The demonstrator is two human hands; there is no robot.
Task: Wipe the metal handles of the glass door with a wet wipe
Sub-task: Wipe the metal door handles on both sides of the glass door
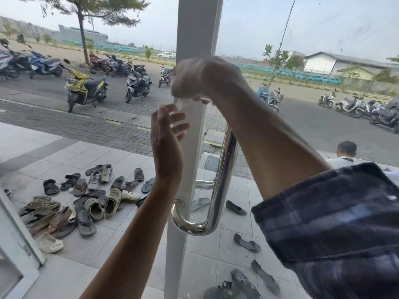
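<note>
Head view: the right hand (pixel 194 78) is seen motion-blurred at the top of the metal handle (pixel 222 169), fingers curled round a thin, translucent wet wipe (pixel 182 103) whose loose corner hangs below the fist. The left hand (pixel 167 134) is held open beside the white door frame (pixel 190 137), fingers relaxed, its fingertips near that corner; whether they touch it cannot be told. The handle is a polished chrome tube, its long axis upright, running down from the right fist to a curved return at the bottom. The unwiped length therefore lies straight below the gripping hand, which is the nearer one. The glass pane (pixel 302 29) looks smeared.
</note>
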